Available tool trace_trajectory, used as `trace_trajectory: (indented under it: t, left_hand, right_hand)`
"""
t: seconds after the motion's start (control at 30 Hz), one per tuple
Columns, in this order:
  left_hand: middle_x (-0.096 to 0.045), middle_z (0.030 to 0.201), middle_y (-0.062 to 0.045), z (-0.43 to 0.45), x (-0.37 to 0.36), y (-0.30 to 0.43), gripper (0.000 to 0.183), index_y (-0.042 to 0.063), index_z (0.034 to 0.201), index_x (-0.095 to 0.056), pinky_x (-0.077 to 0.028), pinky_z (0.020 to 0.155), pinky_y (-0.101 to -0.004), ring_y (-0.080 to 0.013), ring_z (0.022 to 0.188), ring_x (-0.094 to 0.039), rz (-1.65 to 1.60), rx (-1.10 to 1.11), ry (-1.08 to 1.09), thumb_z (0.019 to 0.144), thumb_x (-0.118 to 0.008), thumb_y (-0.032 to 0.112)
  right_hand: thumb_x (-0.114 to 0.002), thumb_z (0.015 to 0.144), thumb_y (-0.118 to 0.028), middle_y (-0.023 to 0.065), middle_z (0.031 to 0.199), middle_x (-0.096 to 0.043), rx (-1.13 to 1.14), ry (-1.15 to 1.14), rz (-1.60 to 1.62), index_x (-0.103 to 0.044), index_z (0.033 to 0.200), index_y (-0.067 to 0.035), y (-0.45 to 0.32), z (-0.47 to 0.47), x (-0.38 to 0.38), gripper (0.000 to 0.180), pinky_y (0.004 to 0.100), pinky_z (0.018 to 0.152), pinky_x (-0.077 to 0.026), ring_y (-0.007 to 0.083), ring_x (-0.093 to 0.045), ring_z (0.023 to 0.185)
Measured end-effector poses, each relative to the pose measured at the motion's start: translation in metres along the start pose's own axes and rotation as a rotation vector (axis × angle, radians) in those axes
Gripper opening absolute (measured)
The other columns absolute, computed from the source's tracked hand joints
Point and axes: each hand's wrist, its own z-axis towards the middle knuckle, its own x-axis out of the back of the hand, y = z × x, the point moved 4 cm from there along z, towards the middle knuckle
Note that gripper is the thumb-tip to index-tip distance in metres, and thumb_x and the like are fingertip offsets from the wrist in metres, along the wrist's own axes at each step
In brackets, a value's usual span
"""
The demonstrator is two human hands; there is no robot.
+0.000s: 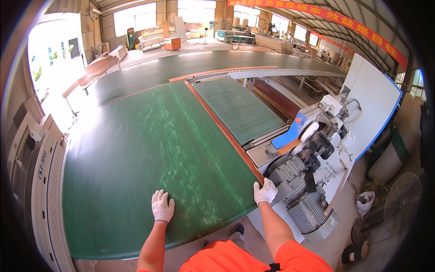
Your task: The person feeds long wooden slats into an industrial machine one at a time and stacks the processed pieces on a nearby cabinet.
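A wide green conveyor belt [136,146] lies before me, with pale scuff marks along its middle. My left hand [162,206], in a white knitted glove, rests on the belt near its front edge, fingers apart and nothing held. At the belt's right edge my right hand [265,192], gloved the same way, touches the near end of a long reddish-brown strip [226,131]; whether its fingers grip the strip cannot be told. Just right of that hand stands a machine unit with electric motors [307,207] and a blue perforated guard [284,139].
A narrower green belt [238,107] runs beyond the strip. Farther off, another long green belt [210,61] crosses the hall. A white machine cabinet [47,190] borders the left side. At right are a floor fan [402,193] and a large white panel [368,102].
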Motion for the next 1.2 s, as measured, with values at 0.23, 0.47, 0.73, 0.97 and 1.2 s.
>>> trace_trajectory:
  t: [0.23, 0.47, 0.73, 0.97, 1.2]
  left_hand:
    - [-0.067, 0.145, -0.022, 0.000, -0.002, -0.002, 0.041, 0.000, 0.123, -0.073, -0.038, 0.126, -0.0575, -0.0454, 0.143, -0.056, 0.000, 0.003, -0.001, 0.091, -0.074, 0.025]
    - [-0.067, 0.145, -0.022, -0.001, 0.000, -0.002, 0.040, 0.001, 0.123, -0.074, -0.038, 0.126, -0.0573, -0.0453, 0.143, -0.055, -0.004, 0.009, 0.002, 0.091, -0.075, 0.025]
    - [-0.066, 0.146, -0.023, -0.001, -0.002, -0.001, 0.041, 0.000, 0.124, -0.074, -0.037, 0.127, -0.0568, -0.0449, 0.143, -0.055, -0.001, 0.013, -0.008, 0.092, -0.074, 0.026]
    - [-0.066, 0.146, -0.023, 0.003, -0.005, -0.002, 0.042, 0.000, 0.125, -0.073, -0.038, 0.126, -0.0573, -0.0460, 0.143, -0.055, 0.005, 0.007, -0.003, 0.092, -0.074, 0.026]
    - [-0.064, 0.148, -0.024, 0.018, -0.021, 0.018, 0.047, 0.000, 0.130, -0.071, -0.037, 0.126, -0.0582, -0.0472, 0.144, -0.053, 0.019, -0.034, -0.011, 0.094, -0.074, 0.029]
  right_hand:
    - [-0.077, 0.091, -0.050, 0.0139, 0.136, -0.069, -0.009, -0.021, 0.003, -0.066, 0.137, -0.010, 0.000, 0.000, 0.000, 0.062, 0.0539, 0.115, -0.042, 0.0348, -0.062, 0.131]
    - [-0.077, 0.091, -0.049, 0.0140, 0.136, -0.069, -0.007, -0.019, 0.012, -0.066, 0.137, -0.010, -0.001, 0.000, 0.000, 0.062, 0.0543, 0.116, -0.041, 0.0348, -0.062, 0.131]
    - [-0.078, 0.090, -0.051, 0.0142, 0.135, -0.070, 0.015, 0.002, 0.008, -0.067, 0.136, -0.010, 0.003, 0.000, -0.002, 0.063, 0.0550, 0.114, -0.043, 0.0350, -0.063, 0.129]
    - [-0.072, 0.093, -0.060, 0.0182, 0.131, -0.072, -0.016, -0.249, 0.018, -0.066, 0.139, -0.010, 0.018, 0.015, 0.007, 0.069, 0.0527, 0.107, -0.051, 0.0379, -0.068, 0.122]
    - [-0.070, 0.092, -0.064, 0.0222, 0.120, -0.075, -0.111, -0.287, 0.029, -0.071, 0.132, -0.009, 0.019, 0.024, 0.010, 0.067, 0.0541, 0.101, -0.056, 0.0420, -0.072, 0.113]
